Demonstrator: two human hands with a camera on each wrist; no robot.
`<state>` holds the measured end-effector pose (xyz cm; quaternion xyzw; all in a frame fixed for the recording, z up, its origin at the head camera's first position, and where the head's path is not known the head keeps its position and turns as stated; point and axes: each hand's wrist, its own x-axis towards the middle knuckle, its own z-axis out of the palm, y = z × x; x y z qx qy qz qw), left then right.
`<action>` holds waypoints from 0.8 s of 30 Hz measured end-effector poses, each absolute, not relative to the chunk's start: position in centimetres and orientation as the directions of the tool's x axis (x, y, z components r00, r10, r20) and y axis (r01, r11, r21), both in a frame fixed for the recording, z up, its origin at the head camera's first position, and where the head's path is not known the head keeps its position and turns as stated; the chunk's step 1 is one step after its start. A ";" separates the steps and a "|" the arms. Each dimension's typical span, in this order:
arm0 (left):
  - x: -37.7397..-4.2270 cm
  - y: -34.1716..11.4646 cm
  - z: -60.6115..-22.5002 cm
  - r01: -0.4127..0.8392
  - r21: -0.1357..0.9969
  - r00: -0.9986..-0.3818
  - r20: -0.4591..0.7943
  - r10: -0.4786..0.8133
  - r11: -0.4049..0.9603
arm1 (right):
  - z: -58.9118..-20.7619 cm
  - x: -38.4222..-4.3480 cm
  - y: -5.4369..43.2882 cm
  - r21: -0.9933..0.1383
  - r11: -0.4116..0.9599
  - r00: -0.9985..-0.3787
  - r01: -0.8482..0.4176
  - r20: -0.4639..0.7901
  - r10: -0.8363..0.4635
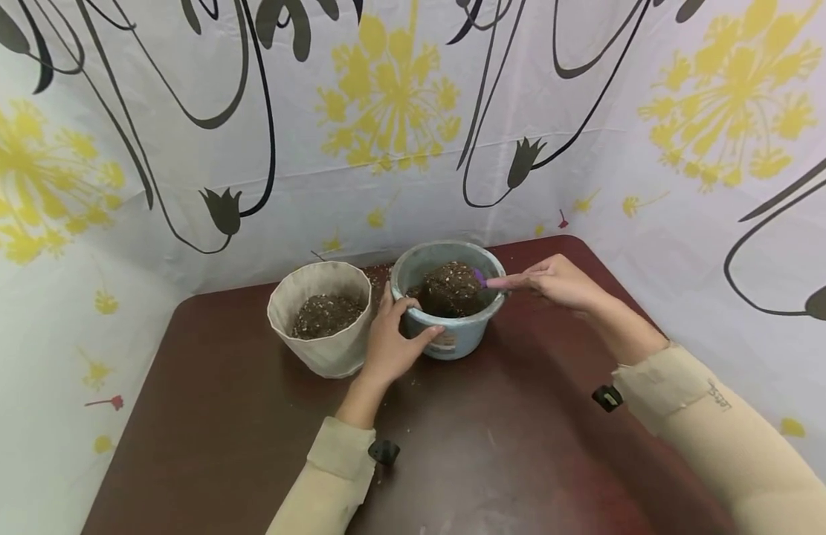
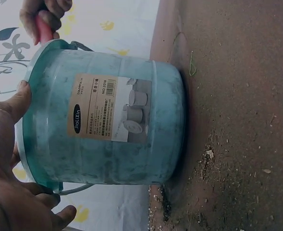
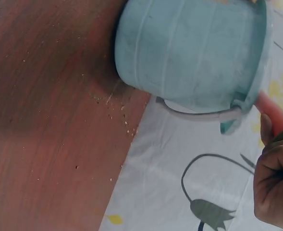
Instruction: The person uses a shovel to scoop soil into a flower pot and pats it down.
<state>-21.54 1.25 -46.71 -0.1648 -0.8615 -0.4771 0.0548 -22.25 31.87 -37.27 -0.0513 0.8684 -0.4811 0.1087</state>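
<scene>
A light blue plastic bucket (image 1: 453, 334) with a paper label (image 2: 110, 108) stands on the table, dark potting soil (image 1: 453, 286) inside it. My left hand (image 1: 391, 345) holds its rim at the near left, thumb on the near side and fingers spread round the left. My right hand (image 1: 563, 282) grips the pink handle (image 1: 509, 281) of a small trowel over the bucket's right rim. The trowel's purple neck shows, and its blade is hidden by a heap of soil. Left of the bucket, close to my left hand, is a whitish faceted flowerpot (image 1: 328, 355) partly filled with similar soil (image 1: 327, 316).
The dark red-brown table (image 1: 239, 423) carries scattered soil crumbs (image 2: 208, 154) around the bucket. A grey bucket handle (image 3: 199, 115) hangs at the side. Behind the table hangs a white cloth (image 1: 292, 178) printed with yellow and grey flowers.
</scene>
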 end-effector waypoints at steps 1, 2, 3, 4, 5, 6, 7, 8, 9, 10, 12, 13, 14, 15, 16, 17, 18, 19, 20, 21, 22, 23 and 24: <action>-21.6 1.3 -46.7 0.340 0.803 -0.938 0.254 0.235 0.489 | -37.3 -22.1 32.0 -0.843 0.538 -0.972 0.014 -0.137 -0.190; -21.7 1.3 -46.7 0.344 0.803 -0.937 0.257 0.238 0.488 | -37.3 -22.0 32.2 -0.844 0.537 -0.972 0.013 -0.136 -0.190; -21.7 1.3 -46.7 0.347 0.802 -0.935 0.259 0.241 0.487 | -37.3 -21.9 32.2 -0.845 0.534 -0.972 0.013 -0.136 -0.191; -21.8 1.3 -46.7 0.349 0.802 -0.935 0.260 0.243 0.484 | -37.4 -21.8 32.3 -0.846 0.533 -0.972 0.010 -0.133 -0.192; -21.8 1.3 -46.8 0.350 0.801 -0.934 0.262 0.242 0.485 | -37.5 -21.7 32.3 -0.849 0.529 -0.972 0.006 -0.129 -0.196; -21.8 1.3 -46.8 0.349 0.802 -0.935 0.262 0.241 0.485 | -37.7 -21.6 32.3 -0.850 0.526 -0.973 0.002 -0.124 -0.196; -21.8 1.3 -46.9 0.348 0.801 -0.935 0.261 0.238 0.487 | -37.8 -21.5 32.3 -0.854 0.521 -0.974 0.005 -0.122 -0.192; -21.8 1.3 -47.0 0.348 0.801 -0.935 0.263 0.236 0.487 | -37.9 -21.5 32.2 -0.859 0.512 -0.975 0.009 -0.122 -0.186; -21.8 1.3 -47.0 0.349 0.800 -0.935 0.265 0.234 0.488 | -38.0 -21.4 32.1 -0.862 0.506 -0.976 0.012 -0.120 -0.181; -21.7 1.3 -47.1 0.350 0.801 -0.935 0.268 0.232 0.485 | -38.1 -21.3 32.1 -0.868 0.496 -0.977 0.015 -0.119 -0.179; -21.7 1.3 -47.2 0.355 0.803 -0.933 0.275 0.231 0.480 | -38.2 -21.2 32.0 -0.872 0.490 -0.979 0.012 -0.111 -0.174; -21.7 1.3 -47.3 0.358 0.804 -0.932 0.280 0.230 0.474 | -38.3 -21.1 31.9 -0.870 0.492 -0.980 0.010 -0.106 -0.169; -21.7 1.3 -47.3 0.362 0.807 -0.931 0.286 0.229 0.467 | -38.3 -21.1 31.8 -0.865 0.502 -0.981 -0.001 -0.098 -0.170; -21.7 1.3 -47.4 0.365 0.808 -0.930 0.290 0.228 0.463 | -38.4 -21.0 31.7 -0.859 0.511 -0.981 -0.009 -0.091 -0.171; -21.7 1.3 -47.4 0.367 0.809 -0.929 0.293 0.227 0.458 | -38.4 -21.0 31.6 -0.856 0.517 -0.982 -0.016 -0.085 -0.170; -21.7 1.3 -47.4 0.370 0.810 -0.928 0.297 0.225 0.456 | -38.5 -20.9 31.5 -0.851 0.525 -0.983 -0.022 -0.079 -0.168; -21.7 1.3 -47.4 0.371 0.809 -0.928 0.299 0.224 0.456 | -38.5 -20.9 31.4 -0.847 0.531 -0.983 -0.023 -0.076 -0.164; -21.7 1.3 -47.5 0.371 0.809 -0.927 0.299 0.224 0.455 | -38.6 -20.9 31.3 -0.845 0.534 -0.984 -0.030 -0.070 -0.165; -21.7 1.3 -47.5 0.373 0.809 -0.927 0.301 0.224 0.454 | -38.6 -20.8 31.2 -0.844 0.535 -0.985 -0.031 -0.065 -0.160; -21.8 1.3 -47.6 0.374 0.809 -0.926 0.302 0.226 0.454 | -38.7 -20.8 31.2 -0.849 0.528 -0.986 -0.027 -0.065 -0.155; -21.8 1.3 -47.6 0.373 0.809 -0.926 0.300 0.228 0.454 | -38.7 -20.8 31.2 -0.852 0.523 -0.986 -0.026 -0.064 -0.152; -21.8 1.3 -47.7 0.372 0.810 -0.927 0.297 0.229 0.454 | -38.8 -20.8 31.2 -0.854 0.519 -0.987 -0.024 -0.063 -0.149; -21.8 1.3 -47.7 0.370 0.810 -0.927 0.294 0.230 0.455 | -38.8 -20.7 31.2 -0.857 0.515 -0.987 -0.021 -0.065 -0.149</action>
